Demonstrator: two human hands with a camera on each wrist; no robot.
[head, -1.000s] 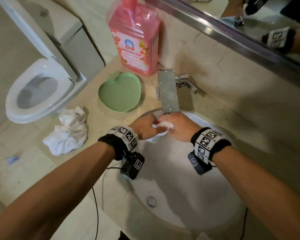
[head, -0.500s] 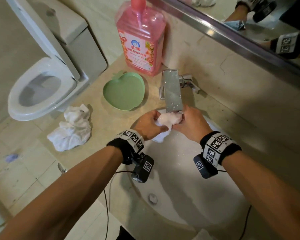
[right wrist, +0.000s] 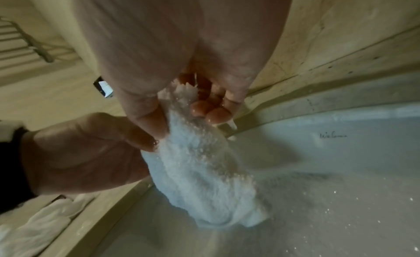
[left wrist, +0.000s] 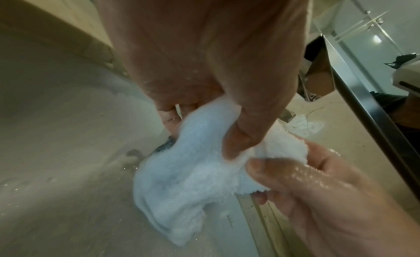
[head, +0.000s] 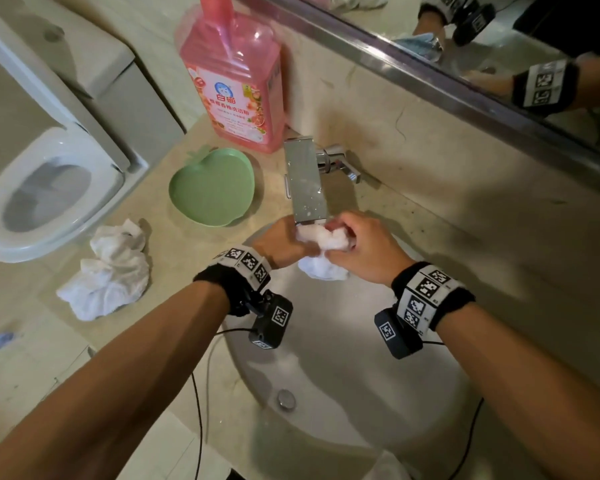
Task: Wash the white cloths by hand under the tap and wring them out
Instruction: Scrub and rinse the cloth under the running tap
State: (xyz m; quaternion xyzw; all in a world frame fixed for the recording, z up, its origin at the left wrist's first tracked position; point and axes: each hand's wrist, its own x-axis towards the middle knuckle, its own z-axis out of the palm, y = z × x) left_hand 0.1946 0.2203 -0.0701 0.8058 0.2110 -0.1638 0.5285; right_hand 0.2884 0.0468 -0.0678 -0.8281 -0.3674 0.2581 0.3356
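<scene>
A wet white cloth point(head: 323, 249) is bunched right under the spout of the chrome tap point(head: 305, 183), over the back of the sink point(head: 343, 341). Both hands hold it. My left hand point(head: 284, 242) pinches its left part between thumb and fingers point(left wrist: 236, 135). My right hand point(head: 364, 247) grips its right part with curled fingers point(right wrist: 213, 110). The cloth's point(right wrist: 200, 180) loose end hangs down into the basin. A second white cloth point(head: 106, 271) lies crumpled on the counter left of the sink.
A green apple-shaped dish point(head: 212, 187) and a large pink detergent bottle point(head: 236, 77) stand on the counter behind the sink's left side. A toilet point(head: 45, 188) is at the far left. A mirror point(head: 482, 64) runs along the wall. The drain stopper point(head: 286, 398) sits mid-basin.
Both hands have moved up and back with the cloth, from lower in the basin to right under the spout. The bunch between them has been reworked and shows more.
</scene>
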